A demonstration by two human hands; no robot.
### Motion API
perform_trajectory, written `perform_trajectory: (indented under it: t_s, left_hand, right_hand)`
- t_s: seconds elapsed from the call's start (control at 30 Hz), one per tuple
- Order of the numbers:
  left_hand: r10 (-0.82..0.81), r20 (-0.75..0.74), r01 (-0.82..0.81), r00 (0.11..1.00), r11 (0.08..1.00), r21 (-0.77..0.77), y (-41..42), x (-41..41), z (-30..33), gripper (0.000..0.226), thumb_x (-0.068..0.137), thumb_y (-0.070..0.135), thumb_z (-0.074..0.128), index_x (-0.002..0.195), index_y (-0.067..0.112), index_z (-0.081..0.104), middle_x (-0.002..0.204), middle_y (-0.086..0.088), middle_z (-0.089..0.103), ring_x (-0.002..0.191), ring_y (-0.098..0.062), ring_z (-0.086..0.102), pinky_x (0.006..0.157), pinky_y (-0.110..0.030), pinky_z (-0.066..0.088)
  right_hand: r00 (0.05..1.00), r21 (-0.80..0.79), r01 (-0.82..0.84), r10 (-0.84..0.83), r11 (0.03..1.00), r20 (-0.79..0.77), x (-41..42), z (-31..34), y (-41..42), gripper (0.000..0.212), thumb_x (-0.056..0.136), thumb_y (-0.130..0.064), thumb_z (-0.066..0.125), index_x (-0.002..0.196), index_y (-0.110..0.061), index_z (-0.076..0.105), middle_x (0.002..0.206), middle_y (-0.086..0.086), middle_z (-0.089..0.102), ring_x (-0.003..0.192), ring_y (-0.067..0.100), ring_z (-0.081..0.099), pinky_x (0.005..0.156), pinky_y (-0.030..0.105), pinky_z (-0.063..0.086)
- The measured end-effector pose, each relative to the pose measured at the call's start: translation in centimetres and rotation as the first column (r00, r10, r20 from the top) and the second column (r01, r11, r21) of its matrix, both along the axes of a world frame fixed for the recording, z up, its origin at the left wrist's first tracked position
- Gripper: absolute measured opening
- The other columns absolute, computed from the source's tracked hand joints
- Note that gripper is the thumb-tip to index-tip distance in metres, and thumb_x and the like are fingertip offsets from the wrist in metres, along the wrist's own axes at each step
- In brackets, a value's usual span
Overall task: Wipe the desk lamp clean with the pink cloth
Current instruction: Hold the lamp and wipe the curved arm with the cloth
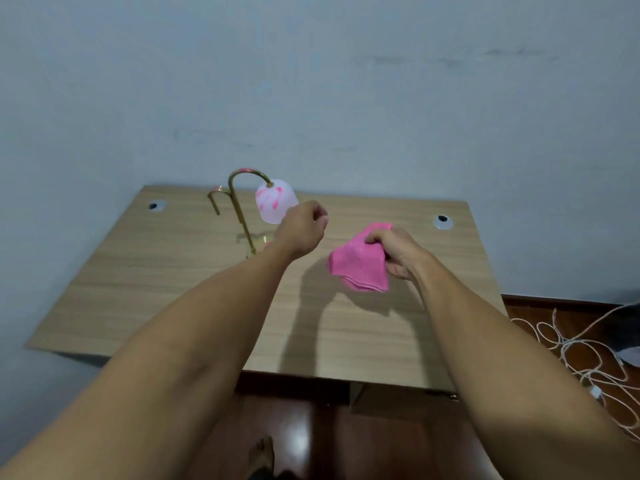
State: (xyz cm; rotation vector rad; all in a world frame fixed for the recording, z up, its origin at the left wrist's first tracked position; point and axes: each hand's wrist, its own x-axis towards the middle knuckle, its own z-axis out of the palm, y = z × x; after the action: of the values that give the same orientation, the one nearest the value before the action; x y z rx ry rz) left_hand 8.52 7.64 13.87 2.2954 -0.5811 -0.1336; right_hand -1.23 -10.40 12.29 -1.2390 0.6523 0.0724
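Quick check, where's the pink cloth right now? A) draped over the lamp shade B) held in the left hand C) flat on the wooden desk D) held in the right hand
D: the right hand grips the pink cloth, bunched above the wooden desk; the left hand holds nothing.

Wooden desk (pixel 180 299): light grain, against a pale wall (pixel 311 81). Two round cable grommets (pixel 157 205) (pixel 442 221) near the desk's far corners. White cord (pixel 571 344) tangled on dark floor (pixel 346 441) right of the desk.
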Motion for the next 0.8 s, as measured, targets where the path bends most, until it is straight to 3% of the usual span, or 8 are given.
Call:
perform_trajectory:
  t_s: [0.17,0.27,0.43,0.5,0.67,0.73,0.77,0.8]
  left_hand:
    - [0.09,0.187,-0.091,0.978,0.996,0.001,6.6,4.7,3.1,0.018,0.09,0.025,0.053,0.095,0.018,0.069,0.096,0.002,0.071,0.091,-0.021,0.064,0.082,-0.038,0.053]
    - [0.161,0.236,-0.167,0.958,0.986,0.005,10.4,8.2,4.1,0.017,0.088,0.029,0.052,0.092,0.02,0.066,0.099,0.001,0.069,0.091,-0.021,0.063,0.081,-0.04,0.054]
    - [0.151,0.233,-0.167,0.961,0.985,0.05,14.9,13.4,4.3,0.03,0.091,0.036,0.06,0.113,0.016,0.066,0.117,-0.005,0.062,0.105,-0.024,0.061,0.091,-0.041,0.052]
    - [0.068,0.192,-0.088,0.979,0.991,0.096,15.9,15.2,3.8,0.042,0.092,0.038,0.061,0.125,0.014,0.064,0.129,-0.007,0.061,0.116,-0.026,0.06,0.099,-0.044,0.05]
    - [-0.124,0.1,0.11,0.987,0.984,0.141,16.7,18.0,2.9,0.044,0.089,0.04,0.066,0.126,0.019,0.067,0.134,-0.002,0.065,0.126,-0.023,0.057,0.107,-0.041,0.045]
    - [-0.185,0.075,0.174,0.98,0.976,0.129,16.4,18.6,2.8,0.036,0.087,0.039,0.067,0.118,0.021,0.072,0.126,0.001,0.07,0.121,-0.022,0.06,0.103,-0.04,0.047]
    - [-0.21,0.059,0.202,0.976,0.972,0.12,16.3,19.0,2.7,0.031,0.087,0.037,0.068,0.113,0.022,0.074,0.118,0.001,0.073,0.116,-0.021,0.063,0.1,-0.039,0.05]
    - [-0.233,0.042,0.228,0.972,0.968,0.108,16.1,19.4,2.6,0.025,0.087,0.035,0.067,0.106,0.022,0.076,0.108,0.001,0.076,0.108,-0.021,0.067,0.096,-0.039,0.052]
  right_hand:
    - [0.989,0.074,0.145,-0.147,0.987,0.02,4.4,1.6,4.1,0.026,0.093,0.01,0.033,0.086,-0.004,0.055,0.087,0.018,0.061,0.073,0.021,0.061,0.07,0.032,0.054]
    - [0.966,0.108,0.253,-0.257,0.961,0.018,7.2,2.3,7.0,0.026,0.095,0.0,0.037,0.082,-0.009,0.057,0.092,0.019,0.063,0.08,0.027,0.062,0.087,0.044,0.055]
    - [0.914,0.113,0.381,-0.392,0.918,0.105,10.7,3.7,12.0,0.025,0.088,-0.01,0.039,0.071,-0.018,0.054,0.069,0.009,0.053,0.061,0.021,0.048,0.058,0.029,0.033]
    - [0.877,0.058,0.435,-0.437,0.899,0.2,12.3,3.6,13.8,0.029,0.089,-0.011,0.037,0.065,-0.019,0.052,0.06,0.004,0.046,0.058,0.019,0.038,0.054,0.031,0.025]
    - [0.9,-0.264,0.423,-0.368,0.867,0.235,14.2,3.5,18.2,0.02,0.1,-0.032,0.04,0.085,-0.021,0.05,0.074,0.0,0.044,0.065,0.015,0.041,0.051,0.024,0.034]
    - [0.932,-0.397,0.345,-0.258,0.851,0.256,15.1,1.9,19.5,0.035,0.094,-0.05,0.036,0.109,-0.032,0.062,0.104,0.0,0.063,0.095,0.017,0.058,0.08,0.031,0.046]
    - [0.954,-0.534,0.281,-0.174,0.797,0.243,15.4,1.0,20.0,0.051,0.094,-0.054,0.03,0.137,-0.042,0.054,0.14,-0.001,0.057,0.129,0.015,0.051,0.106,0.037,0.039]
    - [0.972,-0.662,0.223,-0.107,0.715,0.211,15.7,0.1,20.5,0.06,0.096,-0.054,0.024,0.155,-0.049,0.031,0.164,-0.007,0.032,0.151,0.01,0.026,0.122,0.042,0.019]
